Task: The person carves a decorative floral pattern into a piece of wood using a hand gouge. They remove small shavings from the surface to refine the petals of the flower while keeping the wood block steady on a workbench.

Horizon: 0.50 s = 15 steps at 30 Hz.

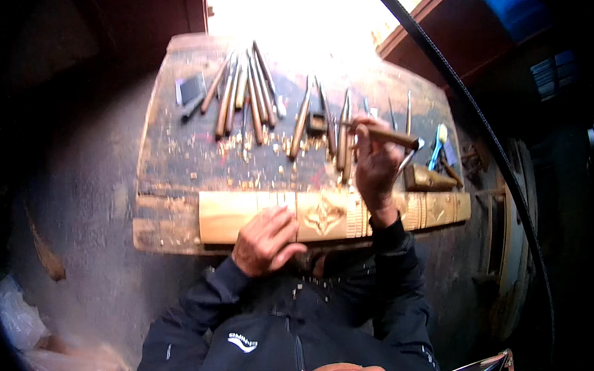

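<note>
A pale wooden board (325,217) with carved flower motifs and rows of grooves lies along the near edge of the worn workbench (161,152). My left hand (266,241) rests on the board's plainer left part, fingers loosely spread, holding nothing. My right hand (376,164) is raised over the board, gripping a wooden-handled carving tool (395,137) that lies nearly level across the fingers. Chisels (255,100) with wooden handles are laid in groups along the back of the bench, among pale wood chips (241,145).
A dark flat block (191,89) sits back left. A blue brush (437,144) and a wooden block (429,177) lie at the right. A black cord (475,116) runs diagonally down the right side. Plastic bags (75,368) are on the floor at lower left.
</note>
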Each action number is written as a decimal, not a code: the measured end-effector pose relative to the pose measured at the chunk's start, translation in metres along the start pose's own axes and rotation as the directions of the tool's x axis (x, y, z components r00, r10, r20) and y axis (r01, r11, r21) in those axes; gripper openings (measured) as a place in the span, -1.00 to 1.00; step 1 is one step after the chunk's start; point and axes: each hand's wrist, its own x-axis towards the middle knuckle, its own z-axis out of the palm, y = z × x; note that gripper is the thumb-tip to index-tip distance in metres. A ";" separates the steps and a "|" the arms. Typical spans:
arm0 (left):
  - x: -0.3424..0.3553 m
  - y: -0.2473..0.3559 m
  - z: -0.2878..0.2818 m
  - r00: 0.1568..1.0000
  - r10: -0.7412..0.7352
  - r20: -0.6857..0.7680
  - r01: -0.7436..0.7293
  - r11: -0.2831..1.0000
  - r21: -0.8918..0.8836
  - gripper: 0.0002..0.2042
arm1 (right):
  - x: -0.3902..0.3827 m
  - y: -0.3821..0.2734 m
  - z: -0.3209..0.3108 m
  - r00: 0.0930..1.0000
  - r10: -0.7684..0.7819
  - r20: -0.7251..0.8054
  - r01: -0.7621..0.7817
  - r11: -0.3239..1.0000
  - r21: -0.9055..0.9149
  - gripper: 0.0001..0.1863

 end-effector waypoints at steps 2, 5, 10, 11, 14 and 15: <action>-0.002 0.001 -0.003 1.000 -0.002 -0.020 0.002 1.000 -0.008 -0.51 | 0.004 0.010 0.005 0.996 -0.072 0.044 0.075 0.994 -0.074 -0.95; -0.014 0.000 0.000 0.999 -0.026 -0.019 0.025 0.997 -0.075 -0.53 | -0.012 0.027 0.017 0.995 -0.074 0.062 0.080 0.991 -0.106 -0.93; -0.018 0.001 -0.008 0.998 -0.067 -0.008 0.065 0.986 -0.155 -0.50 | -0.018 0.030 0.015 0.991 -0.062 0.117 0.085 0.975 -0.203 -0.93; -0.019 -0.001 -0.008 0.997 -0.077 -0.002 0.075 0.979 -0.190 -0.50 | -0.020 0.026 0.014 0.989 -0.085 0.122 0.112 0.966 -0.231 -0.92; -0.027 -0.009 -0.014 0.990 -0.136 0.022 0.137 0.944 -0.300 -0.45 | -0.019 -0.013 -0.002 0.936 -0.275 0.220 0.341 0.864 -0.372 -0.77; -0.027 -0.011 -0.018 0.985 -0.171 0.035 0.172 0.924 -0.341 -0.42 | -0.023 -0.024 -0.006 0.918 -0.338 0.208 0.393 0.846 -0.360 -0.74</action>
